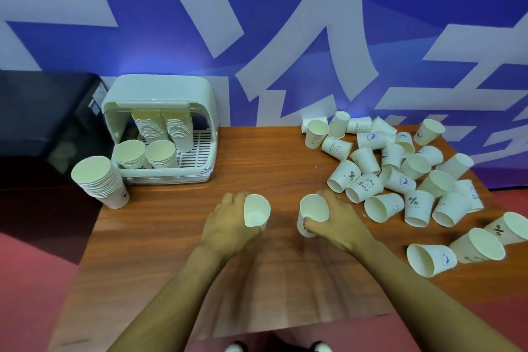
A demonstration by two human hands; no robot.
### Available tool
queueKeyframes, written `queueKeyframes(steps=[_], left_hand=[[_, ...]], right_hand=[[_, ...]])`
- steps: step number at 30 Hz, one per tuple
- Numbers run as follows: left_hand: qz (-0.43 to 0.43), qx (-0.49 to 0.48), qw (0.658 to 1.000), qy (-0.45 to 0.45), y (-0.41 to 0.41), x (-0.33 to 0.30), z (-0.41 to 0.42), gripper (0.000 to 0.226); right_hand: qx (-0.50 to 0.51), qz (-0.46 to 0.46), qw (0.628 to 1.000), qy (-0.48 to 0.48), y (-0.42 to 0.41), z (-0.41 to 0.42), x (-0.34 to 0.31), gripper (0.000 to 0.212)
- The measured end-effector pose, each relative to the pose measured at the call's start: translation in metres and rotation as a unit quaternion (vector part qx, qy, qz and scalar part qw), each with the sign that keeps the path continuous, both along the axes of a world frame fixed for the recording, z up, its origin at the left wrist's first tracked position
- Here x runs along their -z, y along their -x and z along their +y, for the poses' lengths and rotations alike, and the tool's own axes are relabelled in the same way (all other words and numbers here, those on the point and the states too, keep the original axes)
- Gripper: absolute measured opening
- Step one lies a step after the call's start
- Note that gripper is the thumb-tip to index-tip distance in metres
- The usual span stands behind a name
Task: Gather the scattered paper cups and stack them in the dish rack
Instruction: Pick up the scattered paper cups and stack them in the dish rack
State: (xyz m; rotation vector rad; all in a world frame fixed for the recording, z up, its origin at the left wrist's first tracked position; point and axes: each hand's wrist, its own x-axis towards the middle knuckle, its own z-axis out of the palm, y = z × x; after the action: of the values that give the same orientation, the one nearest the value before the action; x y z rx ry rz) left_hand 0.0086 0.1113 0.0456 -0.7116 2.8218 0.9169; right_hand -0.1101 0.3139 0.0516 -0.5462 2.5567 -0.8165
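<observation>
My left hand [228, 223] grips a white paper cup [256, 210] with its mouth turned up toward me. My right hand [338, 218] grips a second paper cup [313, 208], thumb curled round its side. Both cups are near the middle of the wooden table [177, 231]. Several loose cups [400, 177] lie scattered over the table's right side. The white dish rack [200, 163] stands at the back left with its lid raised and holds several cup stacks [160, 128]. One more tall stack [100, 180] leans on the table just left of the rack.
A blue wall with large white shapes [285, 37] rises right behind the table. A dark box [43, 111] sits left of the rack. The table's front edge [257, 331] is close to my body, with red floor [28, 280] to the left.
</observation>
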Motion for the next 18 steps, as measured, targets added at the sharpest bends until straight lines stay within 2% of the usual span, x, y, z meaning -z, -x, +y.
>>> queueKeyframes(steps=[7, 18], left_hand=[[0.02, -0.044, 0.999, -0.007, -0.009, -0.01, -0.037, 0.072], [0.028, -0.103, 0.994, 0.012, 0.017, -0.027, -0.072, 0.073]], right_hand=[[-0.029, -0.004, 1.0, 0.006, -0.005, -0.044, -0.004, 0.055], [-0.086, -0.02, 0.995, 0.034, 0.036, -0.098, -0.009, 0.059]])
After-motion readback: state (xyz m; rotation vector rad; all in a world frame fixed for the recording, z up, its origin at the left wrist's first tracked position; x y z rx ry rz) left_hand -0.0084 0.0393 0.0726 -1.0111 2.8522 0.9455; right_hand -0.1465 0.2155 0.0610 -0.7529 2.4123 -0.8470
